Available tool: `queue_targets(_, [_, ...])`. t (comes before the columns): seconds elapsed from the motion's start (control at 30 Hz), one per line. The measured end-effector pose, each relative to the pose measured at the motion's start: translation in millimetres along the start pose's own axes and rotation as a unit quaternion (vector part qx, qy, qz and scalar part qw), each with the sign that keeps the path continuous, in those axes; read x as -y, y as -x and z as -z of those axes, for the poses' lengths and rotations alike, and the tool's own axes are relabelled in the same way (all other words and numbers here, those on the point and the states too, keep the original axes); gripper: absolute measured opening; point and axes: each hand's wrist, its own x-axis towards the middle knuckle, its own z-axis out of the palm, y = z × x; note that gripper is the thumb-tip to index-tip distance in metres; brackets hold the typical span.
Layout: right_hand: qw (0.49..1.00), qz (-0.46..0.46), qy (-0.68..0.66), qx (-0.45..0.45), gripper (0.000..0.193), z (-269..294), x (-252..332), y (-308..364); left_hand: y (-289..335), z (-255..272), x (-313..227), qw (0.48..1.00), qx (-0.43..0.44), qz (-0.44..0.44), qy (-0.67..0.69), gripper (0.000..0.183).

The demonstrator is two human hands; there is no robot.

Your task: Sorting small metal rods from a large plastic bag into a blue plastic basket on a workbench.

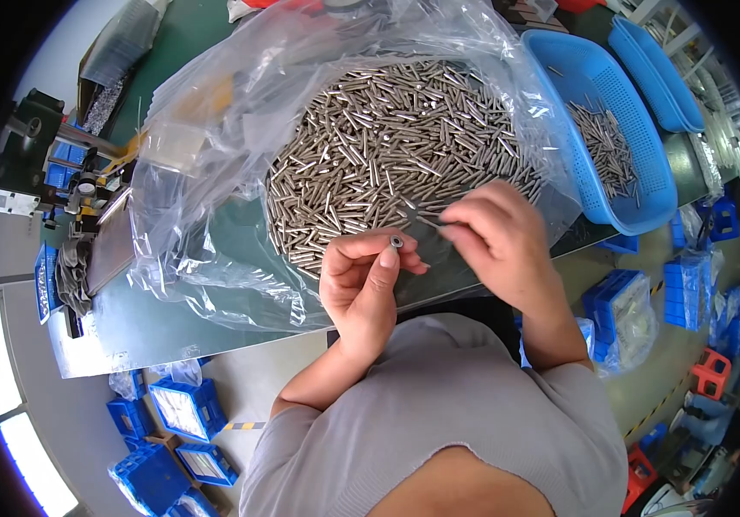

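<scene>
Near the front edge of the table, my left hand [358, 280] pinches a small round metal part with a dark hole in its end [396, 243] between thumb and forefinger. To its right, my right hand [508, 246] holds a slim metal pin [427, 221] between thumb and fingertips, pointing left. The pin and the round part are apart. Just beyond both hands spreads a large heap of metal pins [387, 142], lying on and partly wrapped by a clear plastic bag [215, 164].
Right of the heap stands a blue basket [654, 220] with more pins inside; a second blue basket [658, 77] is behind it. A machine fixture [85, 185] stands at the table's left. Blue crates [187, 407] and a red stool [710, 373] are on the floor.
</scene>
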Motion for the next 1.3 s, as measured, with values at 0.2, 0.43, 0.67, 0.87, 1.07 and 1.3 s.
queue_targets(0.2, [0.995,0.024,0.073,0.062,0.021,-23,2,-8,0,-4,-1,1.0,-0.002,-0.001,0.004,0.009])
queue_targets(0.43, [0.986,0.036,0.101,0.13,0.019,-17,3,-7,0,-2,-2,1.0,0.009,0.001,0.0,0.008])
queue_targets(0.67, [0.971,0.086,0.189,0.118,0.01,-17,8,-9,-1,-6,-3,1.0,0.003,0.016,-0.01,0.008])
queue_targets(0.87, [0.957,-0.107,-0.27,-0.002,0.007,0,9,-3,-2,-2,-4,0.998,0.045,0.047,0.0,0.008])
queue_targets(1.07, [0.913,-0.122,-0.388,0.014,0.006,-11,5,5,0,-3,-5,0.998,0.042,0.051,-0.013,0.009])
queue_targets(1.3, [0.924,-0.096,-0.369,0.029,0.007,-7,12,-3,0,-1,-3,0.996,0.052,0.064,-0.015,0.011])
